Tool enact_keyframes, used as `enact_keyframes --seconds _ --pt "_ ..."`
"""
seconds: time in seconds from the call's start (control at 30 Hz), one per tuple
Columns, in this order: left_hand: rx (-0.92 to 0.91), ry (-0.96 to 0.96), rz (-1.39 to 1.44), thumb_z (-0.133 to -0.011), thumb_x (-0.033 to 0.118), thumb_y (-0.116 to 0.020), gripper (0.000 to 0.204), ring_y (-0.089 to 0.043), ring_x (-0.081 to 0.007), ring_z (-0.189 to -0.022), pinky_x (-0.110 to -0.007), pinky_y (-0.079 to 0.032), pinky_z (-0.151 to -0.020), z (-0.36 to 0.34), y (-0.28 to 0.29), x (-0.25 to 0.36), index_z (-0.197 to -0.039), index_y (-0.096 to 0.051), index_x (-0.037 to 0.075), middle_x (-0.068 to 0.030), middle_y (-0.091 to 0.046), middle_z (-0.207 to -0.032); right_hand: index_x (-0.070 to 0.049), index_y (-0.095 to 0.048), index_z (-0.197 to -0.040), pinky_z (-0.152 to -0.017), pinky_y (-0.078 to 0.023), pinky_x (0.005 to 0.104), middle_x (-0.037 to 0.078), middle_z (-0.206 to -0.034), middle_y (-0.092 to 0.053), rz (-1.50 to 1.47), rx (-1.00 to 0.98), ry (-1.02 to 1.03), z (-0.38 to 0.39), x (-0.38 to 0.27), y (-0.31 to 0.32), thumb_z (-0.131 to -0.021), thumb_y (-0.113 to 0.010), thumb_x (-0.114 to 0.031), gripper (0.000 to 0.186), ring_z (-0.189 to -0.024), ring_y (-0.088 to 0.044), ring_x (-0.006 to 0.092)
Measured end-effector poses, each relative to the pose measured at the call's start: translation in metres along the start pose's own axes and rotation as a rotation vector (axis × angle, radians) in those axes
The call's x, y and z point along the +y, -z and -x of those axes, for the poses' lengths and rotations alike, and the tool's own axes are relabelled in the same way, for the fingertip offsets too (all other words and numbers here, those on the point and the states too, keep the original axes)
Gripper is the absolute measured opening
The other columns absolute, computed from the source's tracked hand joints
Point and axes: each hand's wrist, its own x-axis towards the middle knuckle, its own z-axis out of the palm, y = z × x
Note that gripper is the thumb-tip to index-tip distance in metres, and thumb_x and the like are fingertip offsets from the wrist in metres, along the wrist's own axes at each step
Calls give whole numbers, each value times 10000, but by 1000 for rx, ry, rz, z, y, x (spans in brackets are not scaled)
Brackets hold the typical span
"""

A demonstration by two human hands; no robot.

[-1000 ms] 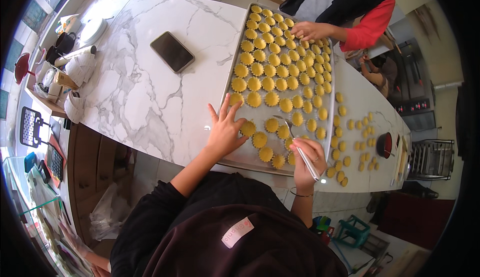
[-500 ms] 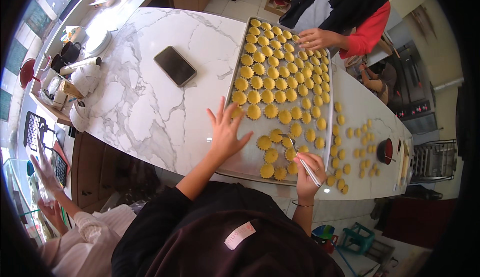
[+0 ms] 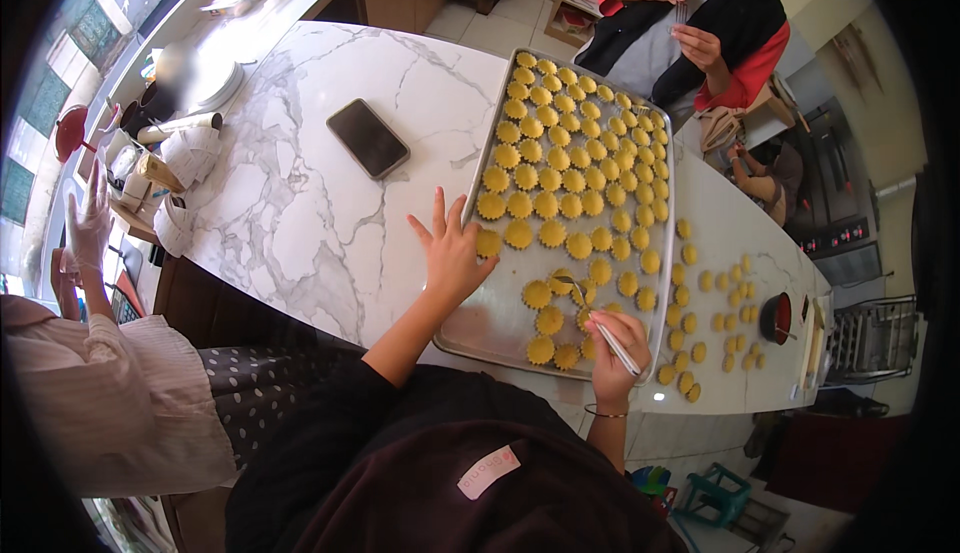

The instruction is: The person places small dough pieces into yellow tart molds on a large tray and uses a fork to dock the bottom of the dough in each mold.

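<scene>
Yellow pastries tended on a baking tray with a thin white tool

The white tool (image 3: 612,341) is gripped in the right hand (image 3: 618,345) over the near pastries (image 3: 556,321); the left hand (image 3: 452,255) is spread flat, empty, on the tray (image 3: 492,325) edge; a nearby soft pastry could be dented by a slip; a dark phone (image 3: 368,137) lies farther off.

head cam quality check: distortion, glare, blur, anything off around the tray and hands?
Head view: strong fisheye, the baking tray edges bow and black vignette fills the corners; soft daylight, mild sheen on the marble counter, no hard glare; left hand and right hand with its thin utensil reasonably sharp; a blurred patch sits at upper left near the white plates.
</scene>
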Motion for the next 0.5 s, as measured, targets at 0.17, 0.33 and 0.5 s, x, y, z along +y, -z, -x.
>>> enact_keyframes --seconds 0.17,0.33,0.5 --pt "-135 -18 62 -594 323 -826 450 -66 -431 -1429 -800 -23 -975 35 15 11 -939 -647 96 -155 -351 -1431 -36 -699 -900 -651 -503 279 91 -875 -660 -51 -71 -38 4 -5 -12 -730 -744 36 190 -759 -636 203" --pt "-129 -71 134 -585 335 -827 507 -72 -415 -1434 -793 -4 -978 55 15 9 -987 -648 83 -146 -335 -1440 -50 -699 -919 -664 -494 301 75 -882 -656 -123 -235 51 8 -13 -37 -683 -750 31 255 -771 -623 225" --pt "-125 -98 137 -605 313 -810 501 -77 -415 -1433 -790 -3 -982 58 14 7 -1024 -642 95 -144 -336 -1439 -55 -687 -957 -684 -493 317 72 -903 -649 -124 -329 150 9 -13 -49 -671 -737 14 299 -799 -616 243"
